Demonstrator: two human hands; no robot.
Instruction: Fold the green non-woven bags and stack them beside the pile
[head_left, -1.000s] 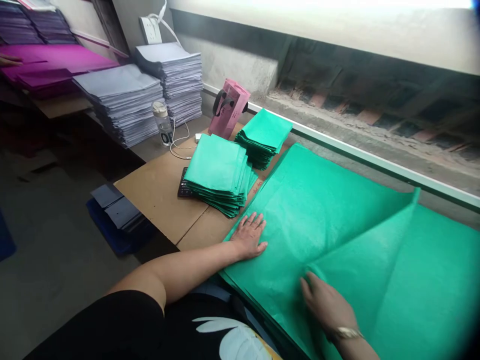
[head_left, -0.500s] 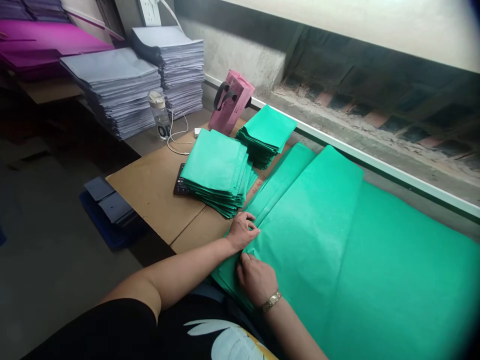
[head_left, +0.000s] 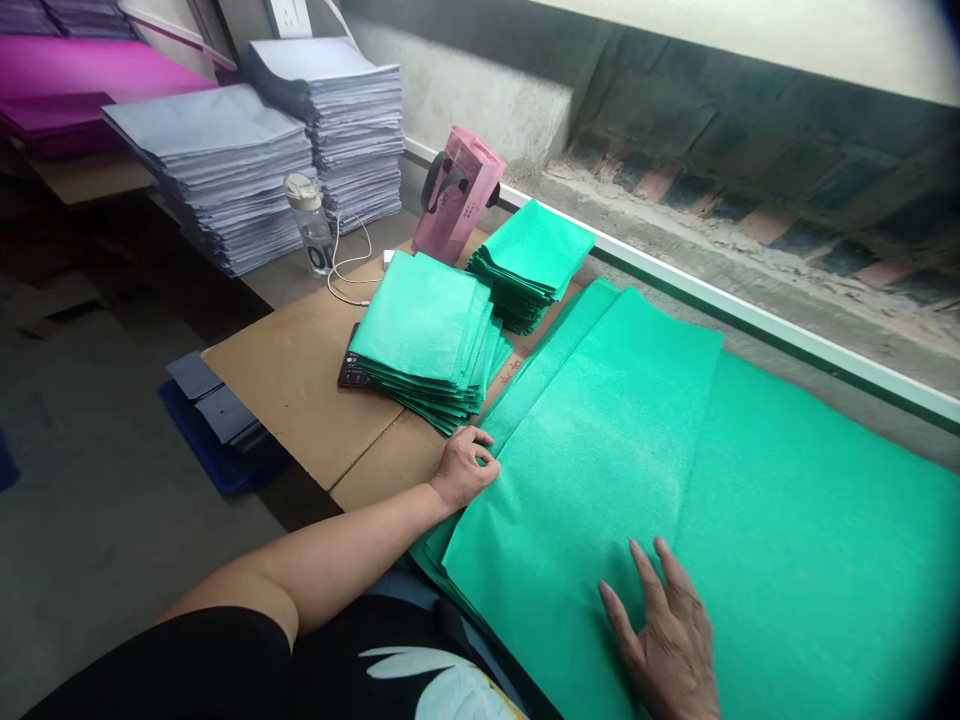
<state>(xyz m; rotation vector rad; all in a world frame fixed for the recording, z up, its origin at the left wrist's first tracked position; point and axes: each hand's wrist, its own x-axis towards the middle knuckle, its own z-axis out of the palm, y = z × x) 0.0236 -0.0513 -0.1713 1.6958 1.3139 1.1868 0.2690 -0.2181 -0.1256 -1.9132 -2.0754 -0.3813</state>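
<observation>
Large green sheets cover the right side of the table, the top one folded over into a wide flap. At the flap's left edge, my left hand has thumb and forefinger pinched together on the green material. My right hand is over the sheets at the lower right, fingers spread, holding nothing. Beyond my left hand sits a fanned stack of folded green pieces, partly on a dark keyboard-like object. Another green stack stands behind it.
Brown cardboard lies under the stacks. A pink bag, a clear bottle and a white cable are farther back. Tall grey stacks rise at the back left. A blue bin is low at left.
My right hand has let go of the flap's left edge, moved right and opened. The flap's near corner now lies flatter. My left hand keeps its pinch at the edge; the view has shifted slightly.
</observation>
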